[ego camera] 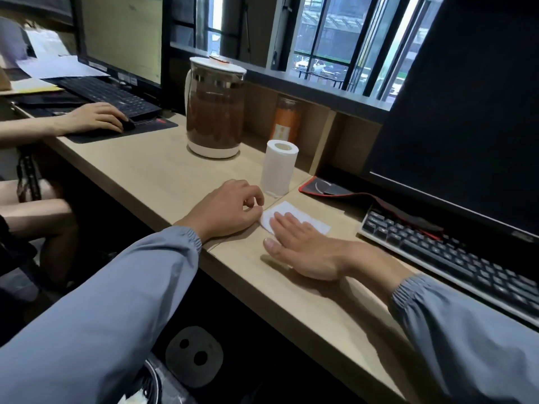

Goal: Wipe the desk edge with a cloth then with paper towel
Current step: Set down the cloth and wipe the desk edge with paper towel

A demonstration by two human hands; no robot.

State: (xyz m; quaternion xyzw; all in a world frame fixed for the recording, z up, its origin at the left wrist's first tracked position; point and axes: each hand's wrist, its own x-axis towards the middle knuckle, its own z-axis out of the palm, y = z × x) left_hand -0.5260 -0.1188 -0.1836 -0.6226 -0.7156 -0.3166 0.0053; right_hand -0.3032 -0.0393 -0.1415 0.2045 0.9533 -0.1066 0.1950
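While my right hand [303, 249] lies flat and open, its straight fingers press down on the paper towel [300, 212]. The paper towel is a small white sheet. It lies flat on the desk [151, 173], near the front edge, the one closest to me. My thumb sticks out to the side and rests on the bare wood.

My left hand [230, 211] sits just beside the left corner of the sheet. Its fingers are curled in, and the thumb and first finger come together right at that corner. I cannot tell if they pinch the paper or only touch it.

A white paper roll [279, 170] stands up straight just behind the sheet, farther from the front edge. Behind that, toward the back edge, stands a big clear jug [215, 112] with a white lid and brown drink inside. An orange jar [287, 118] stands at the back edge, near the jug.

On the right side of the desk is a keyboard [449, 258] in front of a dark screen [466, 112]. A black mat with a red rim [323, 188] peeks out from under them.

Far along the left side, another person's hand [93, 116] rests on a mouse [128, 123], next to a black keyboard [108, 94].
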